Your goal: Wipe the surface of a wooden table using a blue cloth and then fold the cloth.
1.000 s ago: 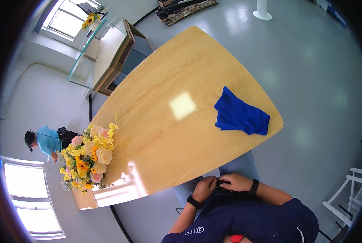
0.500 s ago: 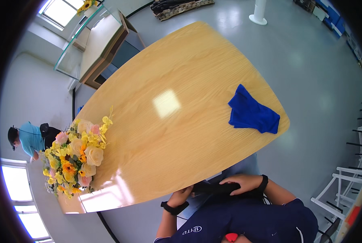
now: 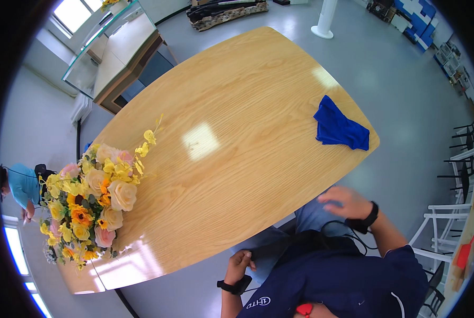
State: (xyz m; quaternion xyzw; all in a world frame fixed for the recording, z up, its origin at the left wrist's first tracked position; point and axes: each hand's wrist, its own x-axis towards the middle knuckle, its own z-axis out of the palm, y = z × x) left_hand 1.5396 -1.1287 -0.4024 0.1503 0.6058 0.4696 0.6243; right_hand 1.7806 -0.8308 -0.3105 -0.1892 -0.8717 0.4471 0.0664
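Now the left hand pinches the black band at its left end, band running rightward over the jeans; the right hand, loosely open, looks empty.

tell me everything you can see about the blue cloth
The blue cloth is a plain, deep blue piece of soft-looking, matt fabric. It lies rumpled rather than spread flat, with creases and an uneven outline; one end rises to a narrow corner toward the top of the picture, the other is broader and blunter. It rests on the wood-grained table, near the rounded corner at its right end. The right hand is apart from it, and only the table appears to touch it.
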